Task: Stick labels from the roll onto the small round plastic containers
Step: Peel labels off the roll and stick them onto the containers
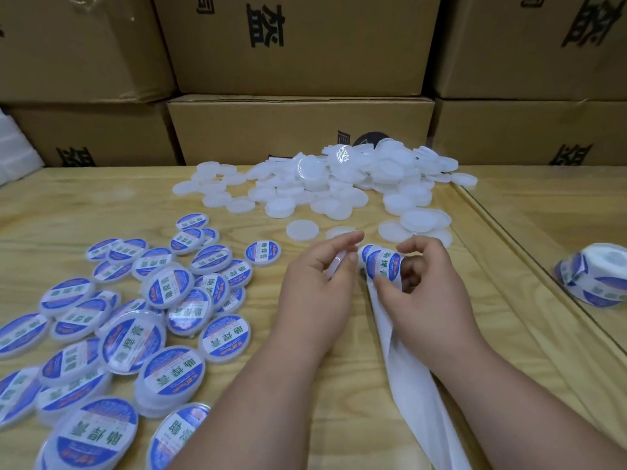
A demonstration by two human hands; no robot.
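We see stacked cardboard boxes (298, 45) behind a wooden table (356, 385), where a heap of unlabelled white containers (339, 181) lies at the far side and a spread of labelled containers (118, 334) lies to the left. A label roll (592, 279) rests on the right. Our right hand (424, 293) pinches the label strip (381, 264), its white backing (414, 385) trailing towards us, while our left hand (315, 283) grips a white container (336, 264) beside it.

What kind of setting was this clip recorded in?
Probably a small packing or storeroom workspace. Stacked cardboard cartons wall in a wooden table, which holds a heap of unlabelled white containers and a spread of labelled ones, labelled by hand.
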